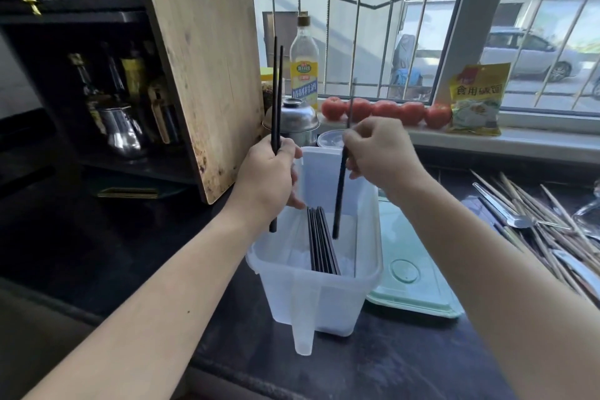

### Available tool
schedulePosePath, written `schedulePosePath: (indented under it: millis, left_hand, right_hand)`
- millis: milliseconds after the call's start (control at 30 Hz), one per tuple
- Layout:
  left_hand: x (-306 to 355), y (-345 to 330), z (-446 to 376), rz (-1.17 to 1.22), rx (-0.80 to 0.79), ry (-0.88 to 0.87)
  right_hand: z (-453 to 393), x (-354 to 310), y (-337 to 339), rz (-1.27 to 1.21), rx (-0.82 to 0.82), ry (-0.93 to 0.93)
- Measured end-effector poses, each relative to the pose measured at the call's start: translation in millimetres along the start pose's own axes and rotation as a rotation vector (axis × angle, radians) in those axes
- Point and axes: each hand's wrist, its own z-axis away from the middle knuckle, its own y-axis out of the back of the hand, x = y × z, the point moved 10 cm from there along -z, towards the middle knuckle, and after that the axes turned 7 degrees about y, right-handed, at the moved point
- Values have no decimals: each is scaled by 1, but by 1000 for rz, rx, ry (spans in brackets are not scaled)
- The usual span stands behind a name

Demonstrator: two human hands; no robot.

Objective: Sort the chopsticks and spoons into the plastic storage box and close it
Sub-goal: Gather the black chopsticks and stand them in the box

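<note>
A translucent plastic storage box (368,273) stands open on the dark counter, with several black chopsticks (323,245) lying inside. My left hand (268,177) grips two black chopsticks (276,91) upright at the box's left rim. Over the box, my right hand (380,151) pinches one black chopstick (339,201), its lower end hanging inside. The pale green lid (415,282) lies flat to the right of the box. A pile of wooden chopsticks (552,230) and metal spoons (506,209) lies at the far right.
A wooden cutting board (204,58) leans at the back left against a dark shelf with bottles and a steel kettle (121,130). Behind the box stand a steel pot (293,122), an oil bottle (304,65), tomatoes (386,110) and a yellow packet (475,99) on the windowsill.
</note>
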Motion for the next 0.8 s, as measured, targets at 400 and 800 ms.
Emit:
schedulePosePath:
  millis: [400, 800]
  left_hand:
    - [-2, -5, -3, -42, -35, -2]
    - [4, -22, 4, -119, -165, -48]
  right_hand:
    - [10, 24, -70, 888, -557, 10]
    - [21, -19, -43, -369, -324, -103]
